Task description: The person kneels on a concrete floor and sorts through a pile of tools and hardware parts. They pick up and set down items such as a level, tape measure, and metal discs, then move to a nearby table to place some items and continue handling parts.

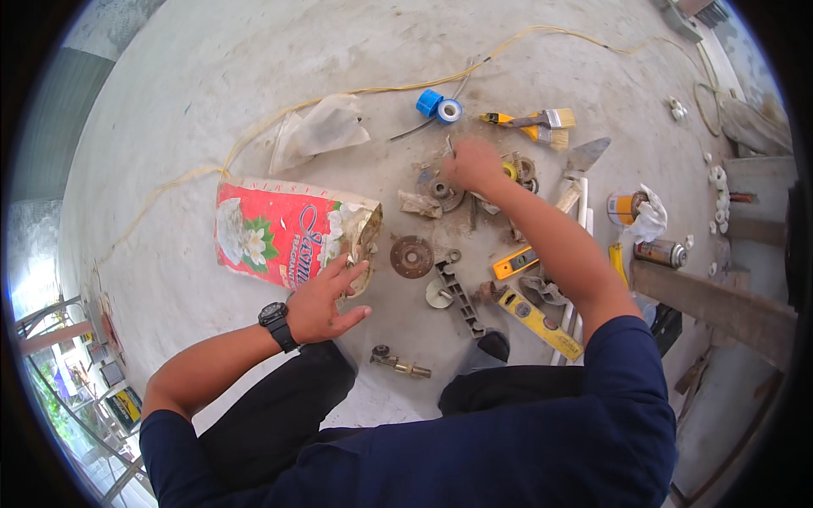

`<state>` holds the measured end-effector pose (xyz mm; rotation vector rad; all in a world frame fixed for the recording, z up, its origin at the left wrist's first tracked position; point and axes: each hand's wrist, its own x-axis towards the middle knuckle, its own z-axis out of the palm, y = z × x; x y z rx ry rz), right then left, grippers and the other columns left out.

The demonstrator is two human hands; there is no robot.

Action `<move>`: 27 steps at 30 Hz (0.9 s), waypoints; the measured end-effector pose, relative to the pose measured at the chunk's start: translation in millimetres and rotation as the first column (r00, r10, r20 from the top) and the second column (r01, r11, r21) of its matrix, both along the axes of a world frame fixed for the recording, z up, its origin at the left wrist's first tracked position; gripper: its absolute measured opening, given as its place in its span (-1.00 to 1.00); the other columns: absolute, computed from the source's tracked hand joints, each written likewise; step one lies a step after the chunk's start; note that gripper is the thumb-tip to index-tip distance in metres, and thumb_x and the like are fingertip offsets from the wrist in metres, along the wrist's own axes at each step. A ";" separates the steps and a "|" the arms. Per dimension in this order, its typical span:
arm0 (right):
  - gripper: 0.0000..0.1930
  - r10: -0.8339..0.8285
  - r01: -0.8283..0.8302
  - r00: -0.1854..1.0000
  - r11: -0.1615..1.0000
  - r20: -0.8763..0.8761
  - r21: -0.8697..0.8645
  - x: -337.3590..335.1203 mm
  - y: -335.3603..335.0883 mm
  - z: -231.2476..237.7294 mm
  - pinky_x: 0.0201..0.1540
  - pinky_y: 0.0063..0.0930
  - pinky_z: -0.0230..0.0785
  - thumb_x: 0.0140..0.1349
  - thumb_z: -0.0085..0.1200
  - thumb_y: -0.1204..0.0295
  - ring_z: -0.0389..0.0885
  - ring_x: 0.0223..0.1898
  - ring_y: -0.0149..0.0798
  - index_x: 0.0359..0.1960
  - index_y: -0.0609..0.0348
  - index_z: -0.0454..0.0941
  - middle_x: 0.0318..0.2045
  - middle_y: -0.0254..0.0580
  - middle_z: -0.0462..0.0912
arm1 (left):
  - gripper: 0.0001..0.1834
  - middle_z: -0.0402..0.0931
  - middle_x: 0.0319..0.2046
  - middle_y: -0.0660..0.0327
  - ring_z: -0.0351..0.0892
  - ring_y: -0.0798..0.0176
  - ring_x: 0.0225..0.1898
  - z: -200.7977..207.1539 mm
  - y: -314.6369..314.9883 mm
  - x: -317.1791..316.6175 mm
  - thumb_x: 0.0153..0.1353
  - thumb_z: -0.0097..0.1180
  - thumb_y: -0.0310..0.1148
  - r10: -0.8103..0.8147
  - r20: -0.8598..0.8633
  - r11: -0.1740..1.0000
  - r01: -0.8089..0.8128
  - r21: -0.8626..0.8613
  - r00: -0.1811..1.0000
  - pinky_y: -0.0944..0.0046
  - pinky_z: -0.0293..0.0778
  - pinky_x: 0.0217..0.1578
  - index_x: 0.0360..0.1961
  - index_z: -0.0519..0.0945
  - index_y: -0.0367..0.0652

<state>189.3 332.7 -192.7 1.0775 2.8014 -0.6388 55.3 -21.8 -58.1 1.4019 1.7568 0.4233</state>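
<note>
Evidently parts (412, 256) remain outside the bag (275, 224), left hand (326, 303) spread at its mouth, right hand (474, 165) pinching a thin piece (449, 146).

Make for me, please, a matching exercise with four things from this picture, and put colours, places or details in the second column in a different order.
Things:
1. large bag
2. tape rolls
3. paintbrushes
4. metal fitting

Descriptions:
A. blue and round
B. on the floor between the person's legs
C. mostly red, with the left hand at its open end
D. pale-bristled, lying beyond the right hand

Right pairs: 1-C, 2-A, 3-D, 4-B
</note>
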 end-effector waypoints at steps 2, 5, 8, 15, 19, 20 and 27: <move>-0.74 0.049 -0.031 0.950 0.998 -0.310 0.062 9.3 8.4 5.8 -0.14 -0.07 0.59 0.20 0.17 0.30 0.75 -0.20 0.11 -0.32 0.29 0.69 -0.28 0.16 0.74 | -0.16 0.25 0.36 -0.29 0.73 0.08 -0.13 0.3 -0.6 -0.3 0.19 0.42 -0.17 -0.008 -0.005 1.000 0.008 0.028 1.000 0.12 0.59 0.04 0.44 0.36 -0.20; -0.70 -0.245 0.033 0.911 0.846 -0.332 -0.533 32.7 13.0 22.8 -0.15 0.02 0.55 0.23 0.13 0.26 0.71 -0.26 0.18 -0.33 0.34 0.63 -0.29 0.21 0.72 | -0.17 0.27 0.35 -0.29 0.73 0.08 -0.13 0.8 -1.5 0.0 0.19 0.42 -0.18 -0.004 0.001 1.000 0.004 0.010 1.000 0.12 0.60 0.04 0.44 0.36 -0.19; -0.71 0.090 -0.133 0.989 0.900 -0.121 -0.416 68.4 -7.4 35.9 -0.14 0.00 0.57 0.21 0.10 0.30 0.73 -0.24 0.18 -0.28 0.34 0.64 -0.31 0.20 0.72 | -0.18 0.29 0.33 -0.29 0.73 0.07 -0.13 1.1 -1.5 -0.3 0.19 0.43 -0.18 -0.003 0.004 1.000 0.003 -0.008 1.000 0.12 0.60 0.03 0.43 0.37 -0.19; -0.80 0.021 0.004 0.969 0.995 0.246 -0.099 85.2 -66.6 -2.7 -0.12 -0.09 0.64 0.20 0.07 0.44 0.78 -0.15 0.09 -0.33 0.23 0.74 -0.27 0.15 0.77 | -0.18 0.31 0.30 -0.27 0.73 0.06 -0.12 -0.8 2.6 2.2 0.19 0.43 -0.17 -0.007 0.028 0.998 0.009 -0.068 1.000 0.13 0.60 0.02 0.42 0.38 -0.20; -0.75 0.061 -0.019 0.958 0.988 0.278 -0.152 80.0 -58.8 -4.1 -0.12 -0.04 0.64 0.19 0.10 0.34 0.78 -0.18 0.14 -0.37 0.29 0.73 -0.29 0.22 0.76 | -0.19 0.31 0.28 -0.26 0.73 0.06 -0.14 0.1 4.9 3.0 0.19 0.43 -0.17 -0.041 0.008 0.998 0.042 -0.042 0.999 0.14 0.60 0.01 0.41 0.39 -0.19; -0.76 0.058 -0.016 0.955 0.989 0.290 -0.145 78.8 -59.2 -2.4 -0.13 -0.06 0.64 0.19 0.10 0.36 0.78 -0.18 0.12 -0.35 0.27 0.74 -0.28 0.19 0.76 | -0.19 0.32 0.28 -0.26 0.73 0.06 -0.14 -0.2 4.7 2.9 0.19 0.43 -0.16 -0.040 0.014 0.998 0.041 -0.042 0.999 0.14 0.60 0.01 0.41 0.39 -0.19; -0.74 0.096 -0.049 0.951 0.986 0.295 -0.161 91.7 -63.3 -6.3 -0.10 -0.10 0.63 0.20 0.11 0.33 0.79 -0.15 0.07 -0.33 0.28 0.74 -0.26 0.16 0.77 | -0.21 0.34 0.26 -0.24 0.72 0.06 -0.16 -5.9 -5.5 2.1 0.19 0.43 -0.17 -0.014 -0.006 0.999 0.015 0.035 1.000 0.12 0.61 -0.01 0.40 0.40 -0.18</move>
